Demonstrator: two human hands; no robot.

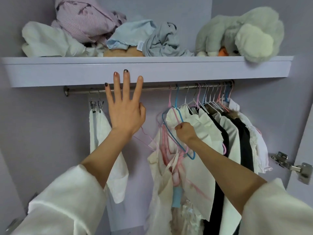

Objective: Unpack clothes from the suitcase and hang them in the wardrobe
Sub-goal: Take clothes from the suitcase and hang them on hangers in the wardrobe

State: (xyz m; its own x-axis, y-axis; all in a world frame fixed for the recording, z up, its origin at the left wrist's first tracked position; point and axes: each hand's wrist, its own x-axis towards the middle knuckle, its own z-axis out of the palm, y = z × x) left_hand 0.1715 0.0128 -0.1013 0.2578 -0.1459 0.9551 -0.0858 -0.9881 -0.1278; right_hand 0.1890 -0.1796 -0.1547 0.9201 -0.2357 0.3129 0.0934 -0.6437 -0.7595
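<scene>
two hands (126, 114), one blue hanger (176, 133)

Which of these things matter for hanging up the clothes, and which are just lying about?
Job: rail, blue hanger, white garment, right hand, left hand.
Lying about: plush toy, crumpled clothes on shelf, door hinge.

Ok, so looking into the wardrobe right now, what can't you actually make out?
Head view only:
- Suitcase: out of frame, so what's left to unpack is unknown.
- Rail: its middle is hidden behind the left hand.
- Right hand: its curled fingers face away among white cloth and the blue hanger, so what they grip is unclear.
- Label on the shelf clothes: print too small.
</scene>
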